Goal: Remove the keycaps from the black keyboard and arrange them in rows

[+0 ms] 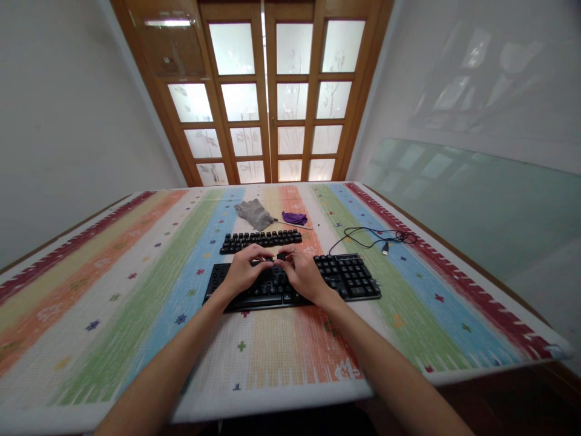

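A black keyboard (347, 281) lies on the table, with low bare key sockets in its left part. Just beyond it, black keycaps (258, 240) are laid out in rows. Over the keyboard's middle my two hands meet. Between finger and thumb, my right hand (297, 266) pinches a small black keycap (281, 257). My left hand (247, 266) is closed in a pinch right beside it, fingertips close to the keycap; something small and pale shows there, too small to name.
A grey cloth (255, 214), a purple cloth (295, 218) and a thin rod (295, 226) lie beyond the keycaps. The keyboard's black cable (363, 237) coils to the right, ending in a USB plug (385, 249). A striped tablecloth (149, 290) covers the table; a glass-paned door (267, 97) stands behind.
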The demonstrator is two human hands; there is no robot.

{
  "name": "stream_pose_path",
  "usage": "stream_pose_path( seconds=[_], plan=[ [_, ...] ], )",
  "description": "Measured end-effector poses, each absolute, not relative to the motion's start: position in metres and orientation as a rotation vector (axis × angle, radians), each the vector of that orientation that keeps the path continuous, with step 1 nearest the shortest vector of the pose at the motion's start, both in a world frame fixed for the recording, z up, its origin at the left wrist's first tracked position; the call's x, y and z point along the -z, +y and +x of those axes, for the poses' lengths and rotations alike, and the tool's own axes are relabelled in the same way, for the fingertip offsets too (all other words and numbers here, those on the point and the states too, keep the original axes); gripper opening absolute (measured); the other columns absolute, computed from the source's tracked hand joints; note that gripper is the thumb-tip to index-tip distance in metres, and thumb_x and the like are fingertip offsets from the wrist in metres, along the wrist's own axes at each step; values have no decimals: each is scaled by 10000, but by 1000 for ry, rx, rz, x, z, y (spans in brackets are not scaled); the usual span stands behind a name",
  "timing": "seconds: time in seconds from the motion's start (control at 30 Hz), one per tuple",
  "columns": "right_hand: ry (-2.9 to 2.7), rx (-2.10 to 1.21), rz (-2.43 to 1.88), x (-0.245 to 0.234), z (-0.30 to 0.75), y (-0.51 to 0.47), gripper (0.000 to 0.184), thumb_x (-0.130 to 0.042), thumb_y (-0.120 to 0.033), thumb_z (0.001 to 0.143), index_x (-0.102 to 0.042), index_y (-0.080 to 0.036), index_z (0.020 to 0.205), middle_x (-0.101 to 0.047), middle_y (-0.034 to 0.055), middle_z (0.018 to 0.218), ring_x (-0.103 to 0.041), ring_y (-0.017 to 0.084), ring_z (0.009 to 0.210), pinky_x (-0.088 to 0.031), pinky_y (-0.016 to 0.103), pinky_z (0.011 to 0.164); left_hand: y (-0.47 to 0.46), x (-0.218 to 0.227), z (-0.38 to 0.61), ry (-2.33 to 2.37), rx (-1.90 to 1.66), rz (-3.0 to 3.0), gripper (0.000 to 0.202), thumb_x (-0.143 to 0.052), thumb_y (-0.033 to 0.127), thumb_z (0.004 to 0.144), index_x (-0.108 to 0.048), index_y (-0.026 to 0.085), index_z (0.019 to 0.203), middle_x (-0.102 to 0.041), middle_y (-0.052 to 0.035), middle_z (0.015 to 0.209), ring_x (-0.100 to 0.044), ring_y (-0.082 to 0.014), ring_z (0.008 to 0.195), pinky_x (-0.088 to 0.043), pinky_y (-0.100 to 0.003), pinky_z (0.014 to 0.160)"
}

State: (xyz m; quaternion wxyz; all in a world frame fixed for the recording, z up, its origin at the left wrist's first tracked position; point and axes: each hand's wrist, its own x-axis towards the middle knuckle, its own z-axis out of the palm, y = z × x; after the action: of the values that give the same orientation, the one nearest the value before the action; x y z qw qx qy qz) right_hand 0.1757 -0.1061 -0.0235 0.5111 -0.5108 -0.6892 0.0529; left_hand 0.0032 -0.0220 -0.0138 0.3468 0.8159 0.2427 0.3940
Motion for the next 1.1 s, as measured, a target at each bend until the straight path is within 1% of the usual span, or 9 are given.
stream_pose_path(
  seconds=[0.17, 0.33, 0.43, 0.53, 0.6, 0.67, 0.77, 0.97, 1.1],
  plan=[
    [-1699, -40, -1275, 27, 175, -105, 102, -559, -272, 936, -585, -199, 1003, -668, 60, 872, -642, 193, 753, -492, 302, 701, -23, 11, 3, 665, -1056, 2337, 117, -708, 272, 810, -708, 193, 896, -687, -45, 875, -598, -174, 795, -493, -313, 767],
    [-1720, 37, -1330, 27, 175, -105, 103, -536, -265, 950, -576, -194, 1012, -675, 77, 893, -654, 207, 766, -491, 311, 695, -17, 4, 2, 605, -996, 2444, 70, -679, 245, 823, -667, 177, 836, -633, -25, 804, -553, -140, 691, -462, -276, 683],
    [-1766, 119, -1347, 26, 178, -105, 120, -522, -281, 961, -581, -186, 1002, -671, 93, 877, -654, 226, 789, -486, 317, 680, -10, 0, 2, 559, -993, 2514, 46, -631, 202, 837, -653, 176, 869, -624, -31, 843, -543, -134, 692, -458, -269, 674],
    [-1787, 140, -1354, 24, 179, -105, 150, -498, -305, 976, -586, -190, 1017, -667, 101, 901, -649, 227, 805, -484, 318, 682, -2, 0, 4, 569, -979, 2554, 100, -633, 185, 826, -648, 180, 925, -628, -30, 847, -557, -145, 725, -470, -277, 705],
    [-1784, 144, -1350, 22, 179, -106, 168, -479, -312, 986, -586, -192, 1033, -666, 100, 915, -646, 220, 807, -483, 316, 687, 4, 1, 6, 581, -940, 2589, 71, -641, 171, 813, -652, 177, 883, -621, -29, 818, -565, -154, 740, -467, -280, 715],
    [-1785, 170, -1349, 20, 178, -107, 184, -461, -321, 993, -589, -193, 1029, -665, 96, 906, -645, 218, 802, -480, 314, 686, 10, 2, 10, 576, -867, 2631, 23, -642, 151, 799, -649, 170, 789, -613, -30, 785, -568, -155, 731, -457, -275, 703],
    [-1806, 218, -1366, 18, 178, -108, 216, -435, -333, 1002, -596, -189, 1007, -655, 96, 871, -638, 220, 781, -468, 311, 659, 20, 5, 17, 581, -750, 2677, 81, -651, 121, 766, -643, 162, 696, -607, -26, 732, -562, -145, 677, -439, -262, 669],
    [-1825, 181, -1383, 18, 182, -107, 227, -440, -352, 1002, -605, -196, 997, -636, 86, 859, -620, 198, 747, -450, 289, 638, 37, 11, 28, 672, -601, 2725, 88, -667, 148, 718, -669, 171, 634, -617, -15, 631, -546, -144, 608, -425, -258, 648],
    [-1818, 135, -1356, 18, 182, -108, 213, -454, -347, 997, -603, -196, 1012, -636, 86, 875, -620, 200, 752, -459, 294, 651, 45, 18, 27, 714, -563, 2741, 92, -663, 151, 704, -695, 185, 625, -639, -32, 632, -571, -177, 669, -447, -289, 704]
  ],
)
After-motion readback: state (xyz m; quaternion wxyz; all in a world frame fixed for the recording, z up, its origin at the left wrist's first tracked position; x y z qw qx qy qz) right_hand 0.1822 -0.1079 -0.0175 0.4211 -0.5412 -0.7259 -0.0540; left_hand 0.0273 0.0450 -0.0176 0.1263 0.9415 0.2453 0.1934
